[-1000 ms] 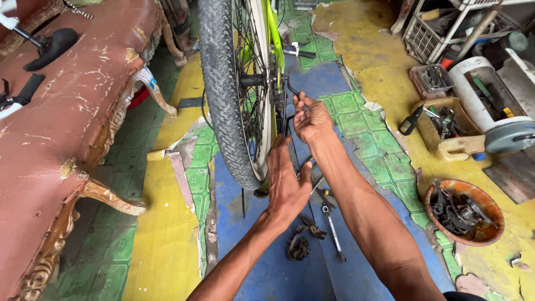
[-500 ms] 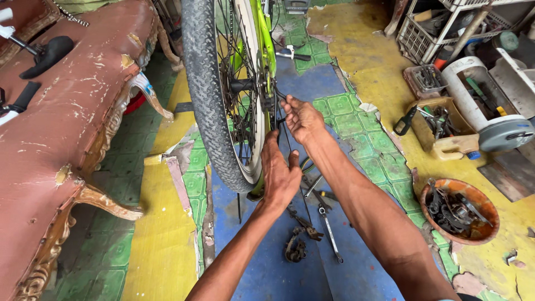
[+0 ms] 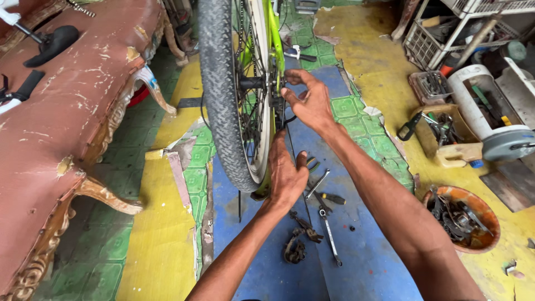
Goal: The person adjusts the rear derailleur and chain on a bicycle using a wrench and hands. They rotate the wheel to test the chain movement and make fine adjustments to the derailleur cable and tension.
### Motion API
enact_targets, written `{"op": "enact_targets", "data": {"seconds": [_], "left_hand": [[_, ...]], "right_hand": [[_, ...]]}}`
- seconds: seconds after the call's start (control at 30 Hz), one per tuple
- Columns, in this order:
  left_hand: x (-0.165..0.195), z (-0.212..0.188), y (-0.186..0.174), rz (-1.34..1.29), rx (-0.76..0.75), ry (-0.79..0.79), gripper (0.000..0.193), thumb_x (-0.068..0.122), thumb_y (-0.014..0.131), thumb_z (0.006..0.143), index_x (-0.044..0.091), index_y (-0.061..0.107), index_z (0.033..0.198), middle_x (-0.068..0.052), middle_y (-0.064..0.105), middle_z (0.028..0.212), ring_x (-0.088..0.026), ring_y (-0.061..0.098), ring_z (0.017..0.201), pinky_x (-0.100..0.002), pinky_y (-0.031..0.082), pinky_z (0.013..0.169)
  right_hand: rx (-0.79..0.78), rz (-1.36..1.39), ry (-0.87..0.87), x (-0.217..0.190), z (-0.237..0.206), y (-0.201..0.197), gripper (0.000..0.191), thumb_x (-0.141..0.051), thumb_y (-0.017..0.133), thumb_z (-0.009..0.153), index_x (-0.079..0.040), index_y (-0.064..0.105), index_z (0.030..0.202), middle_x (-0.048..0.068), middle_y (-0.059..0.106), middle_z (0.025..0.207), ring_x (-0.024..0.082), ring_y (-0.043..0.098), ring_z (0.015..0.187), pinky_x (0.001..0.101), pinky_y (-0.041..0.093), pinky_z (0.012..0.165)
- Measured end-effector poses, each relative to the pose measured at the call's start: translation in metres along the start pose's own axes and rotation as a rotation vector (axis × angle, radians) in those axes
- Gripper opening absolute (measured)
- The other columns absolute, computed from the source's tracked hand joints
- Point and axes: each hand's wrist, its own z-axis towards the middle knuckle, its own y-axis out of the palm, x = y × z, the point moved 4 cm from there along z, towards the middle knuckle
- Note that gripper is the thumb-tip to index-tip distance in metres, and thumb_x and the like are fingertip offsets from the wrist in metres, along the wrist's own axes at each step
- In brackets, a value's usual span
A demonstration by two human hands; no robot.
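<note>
Nearest the camera, both forearms rise from the bottom edge, cut off before the elbows. On the blue floor mat (image 3: 362,262) between them lie a silver open-ended spanner (image 3: 330,237), a black-handled screwdriver (image 3: 330,197) and a dark, greasy chain part (image 3: 294,251) whose exact kind is hard to make out.

The left hand (image 3: 285,174) presses against the lower rim side of the black knobbly bicycle tyre (image 3: 222,95), seen from its back; the fingers curl out of sight behind the wheel, so I cannot tell how tight its grip is or what it has hold of. A small lime-green piece shows just under the heel of the hand.

Higher up, the right hand (image 3: 309,100) is at the wheel's hub, beside the lime-green bicycle frame (image 3: 273,39). Its thumb and forefinger are pinched close together on a small dark part near the axle; the part itself is hidden by fingers and spokes. The wheel stands upright, its top cut off by the upper edge.

To the right sits a round orange bowl of dark metal parts (image 3: 462,217), and beyond it a yellow box of tools (image 3: 446,139). To the left runs a worn red-brown padded bench with carved legs (image 3: 61,128), partly out of frame.
</note>
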Motion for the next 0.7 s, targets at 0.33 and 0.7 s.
{"op": "enact_targets", "data": {"seconds": [0.33, 0.7], "left_hand": [[-0.006, 0.002, -0.005, 0.046, -0.009, 0.044, 0.071, 0.008, 0.072, 0.086, -0.009, 0.039, 0.146, -0.032, 0.048, 0.145, -0.045, 0.045, 0.136, -0.049, 0.033, 0.115], [-0.01, 0.005, -0.009, 0.003, -0.021, 0.047, 0.072, 0.007, 0.071, 0.085, -0.007, 0.039, 0.148, -0.031, 0.049, 0.145, -0.045, 0.046, 0.135, -0.05, 0.034, 0.114]], "right_hand": [[0.028, -0.168, -0.324, -0.021, 0.016, 0.0, 0.026, -0.005, 0.073, 0.08, -0.005, 0.073, 0.106, 0.01, 0.077, 0.103, 0.026, 0.069, 0.095, 0.036, 0.057, 0.078], [0.066, -0.166, -0.433, -0.027, 0.026, 0.012, 0.021, -0.005, 0.071, 0.075, 0.0, 0.062, 0.094, 0.013, 0.07, 0.091, 0.029, 0.068, 0.081, 0.0367, 0.057, 0.073]]}}
